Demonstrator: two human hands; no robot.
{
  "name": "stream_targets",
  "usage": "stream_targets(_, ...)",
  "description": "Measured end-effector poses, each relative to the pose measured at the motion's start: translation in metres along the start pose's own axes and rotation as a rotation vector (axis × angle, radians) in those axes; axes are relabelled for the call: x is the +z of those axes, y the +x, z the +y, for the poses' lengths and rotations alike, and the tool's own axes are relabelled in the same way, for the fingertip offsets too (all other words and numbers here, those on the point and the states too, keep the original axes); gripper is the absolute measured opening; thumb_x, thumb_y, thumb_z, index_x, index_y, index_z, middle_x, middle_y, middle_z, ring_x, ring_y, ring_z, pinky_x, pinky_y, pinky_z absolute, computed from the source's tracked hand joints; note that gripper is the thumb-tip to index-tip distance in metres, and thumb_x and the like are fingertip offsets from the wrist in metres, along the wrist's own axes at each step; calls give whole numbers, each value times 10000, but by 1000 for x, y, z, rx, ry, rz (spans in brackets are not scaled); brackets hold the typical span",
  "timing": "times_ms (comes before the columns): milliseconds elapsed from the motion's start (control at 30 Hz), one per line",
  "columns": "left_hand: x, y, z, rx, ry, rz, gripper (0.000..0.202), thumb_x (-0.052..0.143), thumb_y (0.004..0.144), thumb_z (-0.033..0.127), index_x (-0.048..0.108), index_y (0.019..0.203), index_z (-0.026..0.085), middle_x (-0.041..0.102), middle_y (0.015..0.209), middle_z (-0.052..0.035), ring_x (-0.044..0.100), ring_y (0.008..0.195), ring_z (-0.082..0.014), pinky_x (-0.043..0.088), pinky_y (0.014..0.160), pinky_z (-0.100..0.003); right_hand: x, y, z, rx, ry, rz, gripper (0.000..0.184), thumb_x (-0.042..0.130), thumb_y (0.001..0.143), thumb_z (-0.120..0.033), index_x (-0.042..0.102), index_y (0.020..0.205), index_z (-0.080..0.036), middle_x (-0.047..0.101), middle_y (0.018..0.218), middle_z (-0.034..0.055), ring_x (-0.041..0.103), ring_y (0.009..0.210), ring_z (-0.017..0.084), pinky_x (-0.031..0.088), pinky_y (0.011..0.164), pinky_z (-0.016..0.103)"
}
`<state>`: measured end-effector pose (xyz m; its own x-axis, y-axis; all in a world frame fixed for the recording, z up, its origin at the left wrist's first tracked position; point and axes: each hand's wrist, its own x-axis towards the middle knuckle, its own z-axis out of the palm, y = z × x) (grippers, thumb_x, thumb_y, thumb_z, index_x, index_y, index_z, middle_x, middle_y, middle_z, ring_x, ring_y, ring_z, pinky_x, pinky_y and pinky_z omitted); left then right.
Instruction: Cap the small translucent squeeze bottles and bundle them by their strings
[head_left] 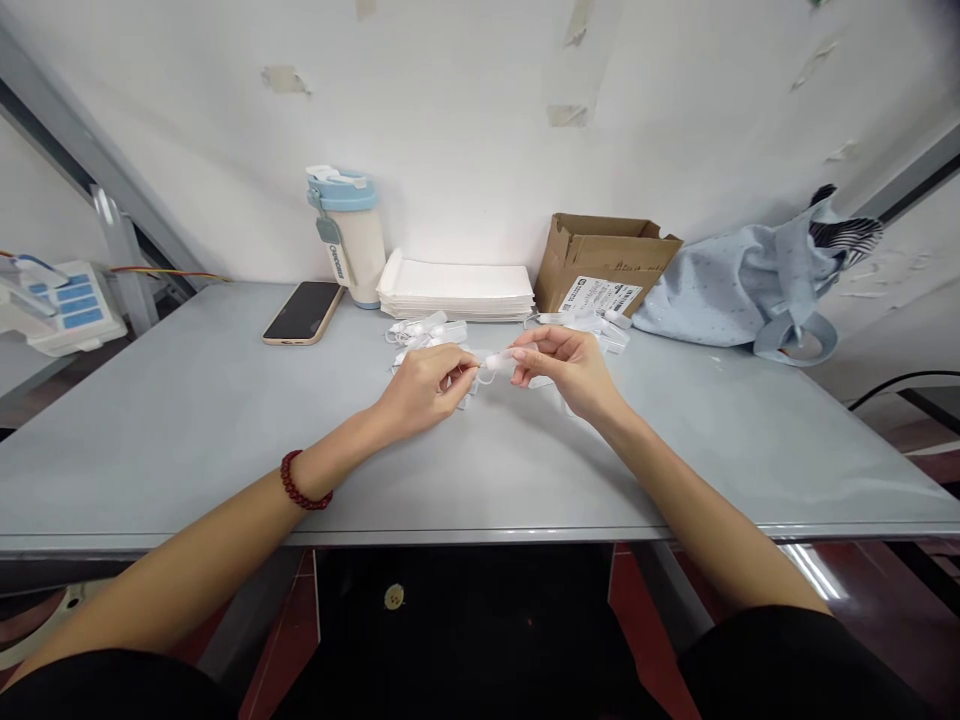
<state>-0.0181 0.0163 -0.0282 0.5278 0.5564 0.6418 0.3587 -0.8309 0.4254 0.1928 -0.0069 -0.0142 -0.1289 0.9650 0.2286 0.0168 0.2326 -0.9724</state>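
Observation:
My right hand pinches a small translucent white plastic tube between thumb and fingers, a little above the table. From the tube's left end hangs a thin white cord in a loop. At that same end are the closed fingertips of my left hand; the tiny part they pinch is too small to make out. Similar clear white pieces with cords lie in a loose pile behind my left hand. More of them form another pile behind my right hand, partly hidden by it.
A stack of white trays or envelopes lies against the wall, between a cream-and-blue tumbler and an open cardboard box. Left of it is a phone. A light blue cloth bag rests at right on the grey table.

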Motion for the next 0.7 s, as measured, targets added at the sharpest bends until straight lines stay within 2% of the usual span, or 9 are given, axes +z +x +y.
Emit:
stream_targets(200,-1,2,7,-59,-59,0,140,573,843,196,656,939,136,686,770,-28,581,584,-91,445,540,-197,-5,0,-8,-43,-1,-13,246,768,728,-369,687,824,-157,713,702,34,654,566,138,553,569,289)
stream_targets(400,-1,2,6,-55,-20,20,113,569,853,206,646,799,144,665,687,-14,540,557,-92,423,538,-211,-5,-1,-9,-48,-14,-10,247,758,740,-378,689,840,-163,713,714,35,655,578,141,553,576,296)
stream_targets(600,0,2,6,4,-8,40,143,547,871,167,647,774,137,644,653,-10,499,549,-91,398,546,-222,-3,-1,-8,-42,-20,-20,293,771,714,-415,676,836,-166,728,786,52,657,586,142,561,593,313)
stream_targets(700,0,1,5,8,-9,39,155,546,868,155,654,759,138,647,656,-13,496,547,-93,392,549,-228,-3,-1,-6,-34,-15,-29,299,775,706,-424,667,822,-171,717,740,40,642,563,137,552,582,314)
